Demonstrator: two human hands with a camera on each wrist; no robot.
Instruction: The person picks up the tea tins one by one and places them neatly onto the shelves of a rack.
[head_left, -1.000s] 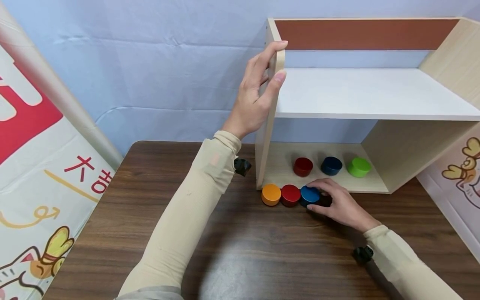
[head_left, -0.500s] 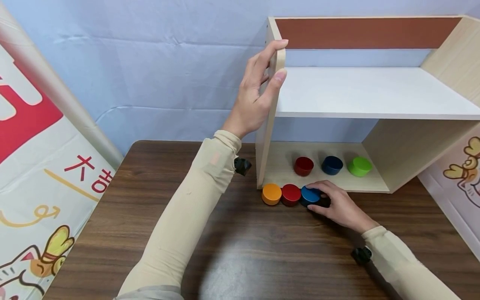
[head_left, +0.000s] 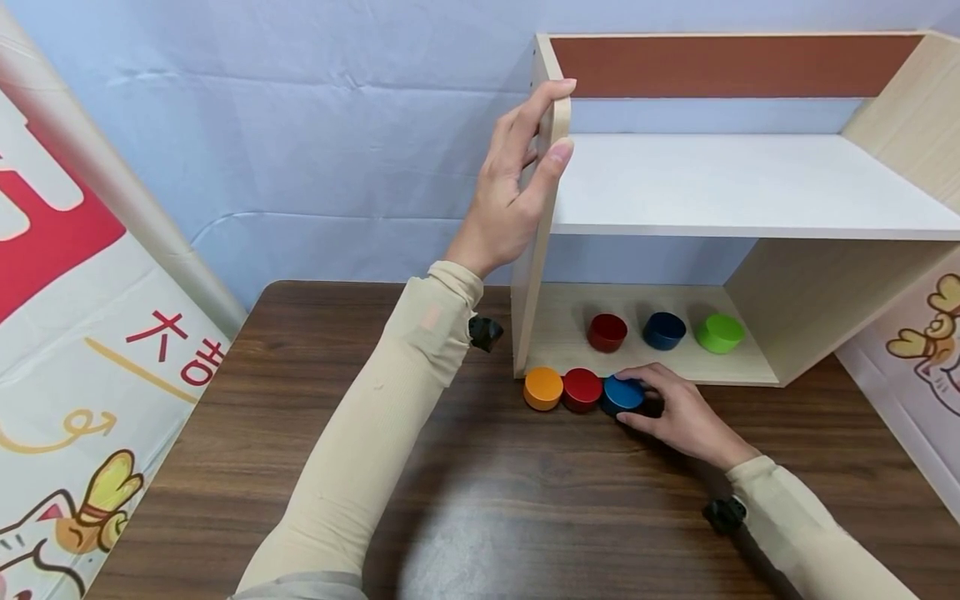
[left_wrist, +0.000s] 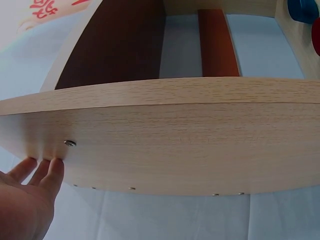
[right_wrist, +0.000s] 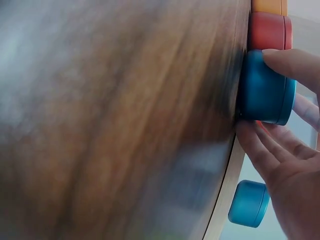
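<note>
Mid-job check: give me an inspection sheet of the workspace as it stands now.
Surface: dark wood table.
Job's things: blue puck on table, in a row with red puck and orange puck, before the shelf unit.
Clutter: dark red, navy, green pucks in the lower compartment.
Hands: left hand holds the shelf's side panel; right hand grips the blue puck.
Cables: nothing seen.
Surroundings: blue backdrop, printed banners both sides.

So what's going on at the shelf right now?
A person's left hand grips the front edge of the wooden shelf unit's left side panel. Their right hand holds a blue puck on the table, last in a row with a red puck and an orange puck. Three more sit inside the lower compartment.
</note>
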